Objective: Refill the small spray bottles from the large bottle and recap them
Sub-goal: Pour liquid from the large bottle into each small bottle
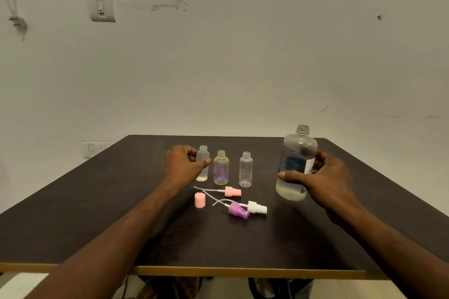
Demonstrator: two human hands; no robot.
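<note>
Head view shows the dark tabletop (97,213) with bare room toward its near edge. My left hand (183,165) has its grip closed around the leftmost small bottle (202,164); my right hand (323,177) grips the uncapped large bottle (297,160) at right. Two more open small bottles (221,167) (245,169) stand between. Three spray tops (232,192) (257,207) (238,210) and a pink cap (200,199) lie just before them. My left fingertips are hidden.

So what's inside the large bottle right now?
The uncapped large bottle holds pale yellowish liquid in its bottom part. The right hand and label cover part of it, so the exact level is unclear.
</note>
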